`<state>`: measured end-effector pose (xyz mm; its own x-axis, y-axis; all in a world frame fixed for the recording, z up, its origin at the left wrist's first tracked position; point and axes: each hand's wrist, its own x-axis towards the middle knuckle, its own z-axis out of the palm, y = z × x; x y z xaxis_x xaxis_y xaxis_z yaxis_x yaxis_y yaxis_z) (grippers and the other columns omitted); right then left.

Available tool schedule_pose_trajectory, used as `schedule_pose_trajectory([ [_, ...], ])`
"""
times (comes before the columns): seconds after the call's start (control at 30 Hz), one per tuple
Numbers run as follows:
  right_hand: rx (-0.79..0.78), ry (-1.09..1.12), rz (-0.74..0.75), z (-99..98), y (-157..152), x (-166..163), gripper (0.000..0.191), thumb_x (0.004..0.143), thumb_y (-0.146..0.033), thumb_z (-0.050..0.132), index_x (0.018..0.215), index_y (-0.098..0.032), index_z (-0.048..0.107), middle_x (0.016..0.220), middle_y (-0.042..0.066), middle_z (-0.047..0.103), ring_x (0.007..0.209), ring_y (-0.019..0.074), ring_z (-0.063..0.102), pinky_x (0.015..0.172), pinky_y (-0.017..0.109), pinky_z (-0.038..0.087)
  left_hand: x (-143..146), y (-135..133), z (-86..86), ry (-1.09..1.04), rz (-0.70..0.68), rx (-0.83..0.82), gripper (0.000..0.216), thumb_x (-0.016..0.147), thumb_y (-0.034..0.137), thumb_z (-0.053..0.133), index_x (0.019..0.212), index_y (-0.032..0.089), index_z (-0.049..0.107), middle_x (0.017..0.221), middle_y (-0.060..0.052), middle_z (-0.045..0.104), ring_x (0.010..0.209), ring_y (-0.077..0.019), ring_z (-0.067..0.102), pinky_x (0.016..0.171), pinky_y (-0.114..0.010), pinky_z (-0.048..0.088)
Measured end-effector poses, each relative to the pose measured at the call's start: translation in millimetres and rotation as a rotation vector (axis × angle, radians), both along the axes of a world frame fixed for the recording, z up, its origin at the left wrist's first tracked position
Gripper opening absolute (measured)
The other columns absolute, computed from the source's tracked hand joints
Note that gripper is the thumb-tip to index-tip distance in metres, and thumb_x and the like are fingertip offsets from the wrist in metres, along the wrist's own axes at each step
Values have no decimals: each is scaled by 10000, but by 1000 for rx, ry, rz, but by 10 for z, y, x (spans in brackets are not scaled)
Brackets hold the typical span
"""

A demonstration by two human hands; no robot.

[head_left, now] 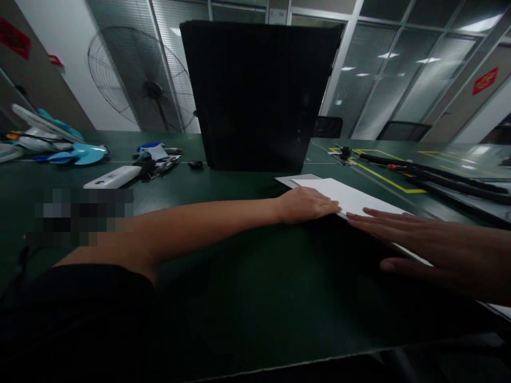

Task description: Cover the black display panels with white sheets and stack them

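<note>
A white sheet of paper [347, 197] lies flat on the dark green table [247, 298], right of centre. My left hand [307, 205] reaches across from the left and rests on the sheet's near-left edge, fingers together and pressed down. My right hand [423, 242] lies flat on the sheet's right part, palm down, fingers spread and pointing left. Neither hand grips anything.
A large black upright panel [259, 96] stands just behind the paper. A white box [114, 177], blue items [75, 154] and small tools lie at the back left. Black rods [439, 178] and yellow tape lines run at the right. A fan [139, 80] stands behind.
</note>
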<state>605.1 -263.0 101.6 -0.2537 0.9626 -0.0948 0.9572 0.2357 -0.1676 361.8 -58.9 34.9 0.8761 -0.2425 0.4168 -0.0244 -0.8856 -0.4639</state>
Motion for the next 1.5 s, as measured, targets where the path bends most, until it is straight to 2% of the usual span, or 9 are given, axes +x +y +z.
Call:
schedule_pose_trajectory([
  [0.1, -171, -110, -7, 51, 149, -38, 883, 802, -805, 541, 1591, -636, 183, 1685, -161, 230, 1564, 322, 250, 1306, 522, 244, 309, 131, -55, -14, 29, 89, 320, 1043, 77, 548, 1325, 107, 696, 1374, -145, 711, 1277, -210, 674, 1124, -333, 484],
  [0.2, -201, -131, -42, -33, 251, 111, 930, 835, -821, 464, 1638, -537, 89, 1710, -149, 114, 1587, 319, 142, 1312, 498, 156, 521, 238, -123, -76, 44, 154, 316, 1040, 68, 547, 1318, 100, 696, 1380, -157, 704, 1309, -220, 650, 1099, -336, 489],
  [0.3, -216, -90, -47, -190, 311, 326, 904, 869, -806, 429, 1634, -531, 34, 1716, -148, 68, 1591, 291, 68, 1305, 469, 108, 625, 292, -169, -126, 44, 173, 301, 1062, 100, 513, 1286, 149, 708, 1379, -153, 702, 1232, -230, 680, 931, -344, 534],
  [0.47, -263, -114, -72, -361, 379, 509, 903, 898, -811, 374, 1628, -509, -64, 1712, -136, -49, 1583, 291, -73, 1280, 570, 21, 706, 301, -151, -81, 39, 205, 312, 1083, 115, 423, 1045, 140, 732, 1062, -159, 759, 927, -229, 693, 730, -369, 455],
  [0.7, -192, -81, -32, -470, 538, 664, 861, 939, -798, 307, 1665, -450, 2, 1731, -78, -3, 1577, 365, -57, 1216, 697, 0, 712, 305, -146, -53, 77, 180, 316, 1064, 94, 421, 991, 148, 723, 961, -119, 748, 863, -239, 668, 728, -372, 400],
  [0.87, -119, -81, -18, -549, 683, 762, 826, 954, -773, 291, 1675, -440, 64, 1735, -56, 55, 1574, 396, -13, 1177, 767, 58, 708, 317, -145, -73, 94, 161, 323, 1059, 77, 417, 984, 136, 726, 951, -122, 755, 881, -239, 665, 793, -374, 400],
  [1.07, -72, -49, -10, -611, 808, 910, 719, 1002, -691, 192, 1674, -446, 125, 1731, -63, 107, 1580, 370, 32, 1202, 739, 73, 712, 325, -144, -85, 92, 155, 306, 1054, 75, 433, 1004, 128, 730, 977, -140, 756, 892, -237, 660, 791, -367, 394],
  [1.33, -65, -85, -68, -677, 941, 991, 734, 991, -718, 184, 1675, -452, 169, 1735, -58, 79, 1584, 371, -3, 1191, 774, 65, 708, 295, -118, -54, 24, 194, 320, 1054, 86, 441, 957, 136, 742, 913, -123, 754, 832, -214, 677, 845, -368, 434],
  [1.5, -68, -80, -121, -691, 1057, 1175, 756, 976, -743, 193, 1671, -445, 218, 1737, -63, 41, 1583, 393, -8, 1178, 802, 90, 530, 130, -106, 5, 46, 158, 258, 1056, 126, 475, 1006, 138, 728, 957, -115, 737, 771, -192, 677, 664, -325, 441],
])
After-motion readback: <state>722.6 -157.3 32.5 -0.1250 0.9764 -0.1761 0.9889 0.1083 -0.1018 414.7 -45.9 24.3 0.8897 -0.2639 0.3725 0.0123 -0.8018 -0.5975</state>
